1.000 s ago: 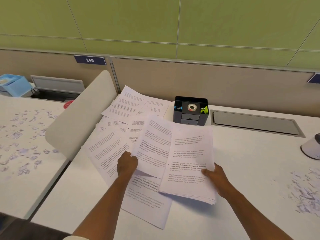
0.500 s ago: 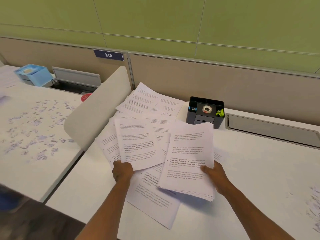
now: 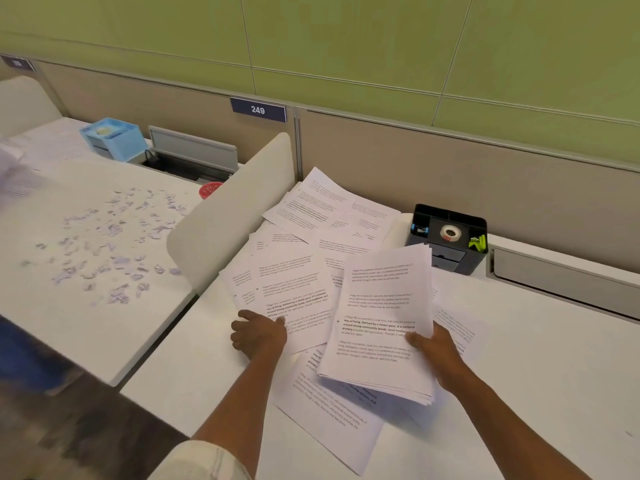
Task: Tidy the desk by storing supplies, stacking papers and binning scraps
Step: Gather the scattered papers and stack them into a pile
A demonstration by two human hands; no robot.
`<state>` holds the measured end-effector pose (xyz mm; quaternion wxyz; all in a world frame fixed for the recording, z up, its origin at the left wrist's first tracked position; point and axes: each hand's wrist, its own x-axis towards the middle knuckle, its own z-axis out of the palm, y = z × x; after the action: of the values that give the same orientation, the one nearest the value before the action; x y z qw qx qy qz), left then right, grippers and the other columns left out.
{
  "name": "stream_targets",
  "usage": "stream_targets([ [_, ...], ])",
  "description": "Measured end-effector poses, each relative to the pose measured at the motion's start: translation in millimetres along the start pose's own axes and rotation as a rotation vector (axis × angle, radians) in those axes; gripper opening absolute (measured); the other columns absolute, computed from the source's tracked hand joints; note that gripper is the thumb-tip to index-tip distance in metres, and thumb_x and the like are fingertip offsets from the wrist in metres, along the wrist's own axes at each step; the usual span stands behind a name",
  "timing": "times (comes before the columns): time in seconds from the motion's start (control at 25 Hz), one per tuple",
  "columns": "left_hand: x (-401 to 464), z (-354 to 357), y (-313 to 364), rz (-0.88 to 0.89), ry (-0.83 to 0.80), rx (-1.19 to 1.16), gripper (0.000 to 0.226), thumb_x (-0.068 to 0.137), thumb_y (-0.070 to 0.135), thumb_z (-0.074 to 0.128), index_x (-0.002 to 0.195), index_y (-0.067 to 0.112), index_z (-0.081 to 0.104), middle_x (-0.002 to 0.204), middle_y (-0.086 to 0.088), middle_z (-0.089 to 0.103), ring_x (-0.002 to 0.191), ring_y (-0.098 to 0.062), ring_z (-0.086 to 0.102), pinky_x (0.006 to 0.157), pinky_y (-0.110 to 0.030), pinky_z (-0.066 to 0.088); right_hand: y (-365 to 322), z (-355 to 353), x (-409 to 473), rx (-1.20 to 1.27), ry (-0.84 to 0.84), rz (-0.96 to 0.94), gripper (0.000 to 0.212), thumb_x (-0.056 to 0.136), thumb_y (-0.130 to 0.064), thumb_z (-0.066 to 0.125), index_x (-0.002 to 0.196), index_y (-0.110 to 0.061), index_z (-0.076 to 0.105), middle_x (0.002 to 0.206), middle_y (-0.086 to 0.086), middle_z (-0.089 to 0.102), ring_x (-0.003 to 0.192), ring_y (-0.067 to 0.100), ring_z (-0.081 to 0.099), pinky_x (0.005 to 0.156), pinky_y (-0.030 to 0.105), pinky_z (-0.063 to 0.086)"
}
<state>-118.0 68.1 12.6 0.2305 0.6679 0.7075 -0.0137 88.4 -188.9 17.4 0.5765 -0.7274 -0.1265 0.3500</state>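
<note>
**Two hands in the papers, most of the desk still to do**

Nearest me, a single printed white sheet (image 3: pixel 329 410) lies flat at the front of the white desk top (image 3: pixel 554 375), untouched; just above it my right hand (image 3: pixel 438 351) grips the gathered stack of printed white pages (image 3: pixel 381 323) by its right edge, thumb on top and fingers hidden beneath, the near end lifted off the desk. My left hand (image 3: pixel 258 332) rests on the near edge of a loose printed sheet (image 3: pixel 294 289), fingers curled at the paper; whether it pinches the sheet or only presses it I cannot tell.

Beyond the hands a spread of loose printed pages (image 3: pixel 329 216) fans out toward the beige partition (image 3: pixel 450 168), overlapping at all angles; one more sheet (image 3: pixel 460 327) shows to the right of the stack. So stacking is, I judge, partly done; a fair bundle is in hand, and many sheets remain.

Farther back the black plastic desk organiser (image 3: pixel 446 237) holds a roll of white tape (image 3: pixel 449 233), blue clips and a green item; that storing looks finished as far as I can see. On the neighbouring desk to the left, torn pale paper scraps (image 3: pixel 110 244) lie scattered; no bin is in view.
</note>
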Motion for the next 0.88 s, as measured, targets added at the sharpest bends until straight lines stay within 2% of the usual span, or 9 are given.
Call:
stream_targets([
  [0.12, 10, 1, 11, -0.020, -0.013, 0.063, 0.111, 0.079, 0.051, 0.076, 0.152, -0.002, 0.010, 0.141, -0.023, 0.037, 0.124, -0.038, 0.050, 0.104, -0.042, 0.042, -1, -7, 1, 0.015, 0.034, -0.003, 0.034, 0.089, -0.005, 0.068, 0.121, -0.015, 0.062, 0.110, 0.006, 0.074, 0.096, 0.029, 0.072, 0.084, 0.047, 0.058],
  [0.28, 22, 0, 24, -0.117, -0.065, -0.033, 0.105, 0.080, 0.028, 0.079, 0.153, -0.001, 0.009, 0.140, -0.019, 0.035, 0.120, -0.034, 0.055, 0.102, -0.042, 0.044, 1, -19, 4, 0.009, 0.068, -0.006, 0.036, 0.089, -0.003, 0.067, 0.123, -0.013, 0.062, 0.111, 0.006, 0.074, 0.097, 0.029, 0.072, 0.087, 0.048, 0.057],
  [0.36, 27, -1, 26, -0.136, -0.100, -0.087, 0.100, 0.076, 0.023, 0.083, 0.149, 0.000, 0.019, 0.138, -0.019, 0.040, 0.118, -0.034, 0.057, 0.102, -0.042, 0.043, 2, -23, 5, 0.016, 0.074, -0.005, 0.036, 0.088, -0.002, 0.067, 0.122, -0.013, 0.062, 0.111, 0.006, 0.074, 0.096, 0.029, 0.072, 0.088, 0.048, 0.057],
  [0.44, 30, -1, 22, -0.101, -0.113, -0.118, 0.079, 0.075, 0.020, 0.082, 0.135, 0.003, 0.034, 0.130, -0.019, 0.055, 0.116, -0.036, 0.059, 0.102, -0.043, 0.041, 2, -26, 5, 0.030, 0.081, -0.008, 0.038, 0.088, -0.001, 0.067, 0.123, -0.013, 0.061, 0.112, 0.007, 0.074, 0.097, 0.029, 0.072, 0.088, 0.048, 0.057],
  [0.56, 30, -4, 11, -0.020, -0.075, -0.130, 0.056, 0.081, 0.017, 0.073, 0.125, 0.008, 0.041, 0.120, -0.018, 0.064, 0.113, -0.038, 0.060, 0.099, -0.043, 0.040, 3, -30, 3, 0.051, 0.098, -0.011, 0.039, 0.088, 0.000, 0.067, 0.124, -0.012, 0.061, 0.112, 0.006, 0.074, 0.098, 0.029, 0.072, 0.085, 0.045, 0.058],
  [0.72, 27, -10, 3, 0.114, 0.009, -0.227, 0.043, 0.087, 0.018, 0.069, 0.126, 0.009, 0.053, 0.118, -0.020, 0.067, 0.110, -0.040, 0.062, 0.095, -0.043, 0.046, 4, -34, 0, 0.063, 0.108, -0.013, 0.036, 0.087, 0.001, 0.067, 0.120, -0.014, 0.063, 0.109, 0.005, 0.075, 0.095, 0.027, 0.073, 0.083, 0.043, 0.058],
  [0.88, 30, -21, 2, 0.211, -0.051, -0.532, 0.039, 0.090, 0.027, 0.072, 0.119, 0.001, 0.064, 0.119, -0.019, 0.069, 0.108, -0.040, 0.065, 0.091, -0.045, 0.054, 4, -45, -6, 0.082, 0.123, -0.011, 0.034, 0.088, 0.000, 0.066, 0.119, -0.012, 0.063, 0.107, 0.006, 0.075, 0.092, 0.028, 0.073, 0.075, 0.038, 0.059],
])
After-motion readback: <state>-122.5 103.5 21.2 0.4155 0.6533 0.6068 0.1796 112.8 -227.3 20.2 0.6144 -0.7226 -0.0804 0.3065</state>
